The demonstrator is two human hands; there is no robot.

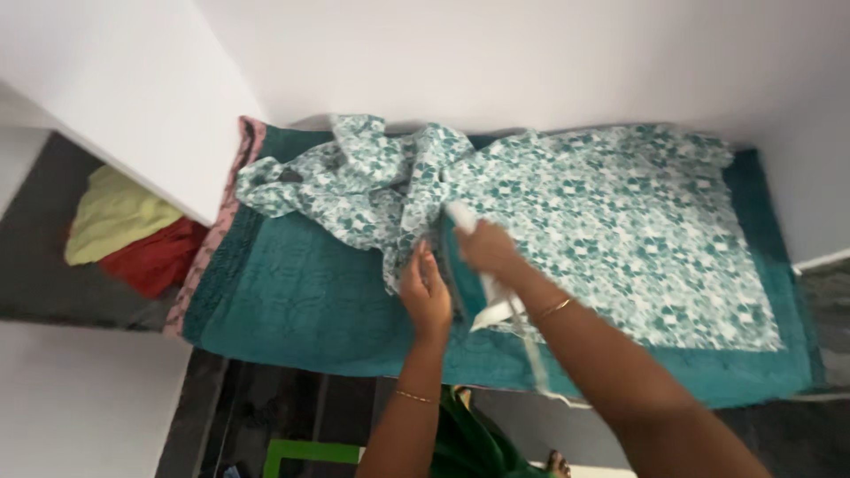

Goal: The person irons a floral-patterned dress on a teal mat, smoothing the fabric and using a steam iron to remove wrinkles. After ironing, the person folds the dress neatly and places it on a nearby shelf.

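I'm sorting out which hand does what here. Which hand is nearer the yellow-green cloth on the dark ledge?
Left. The left hand rests on the patterned fabric, on the side toward the yellow-green cloth; the right hand is farther away.

You have no packages, labels, signs or screens in view here.
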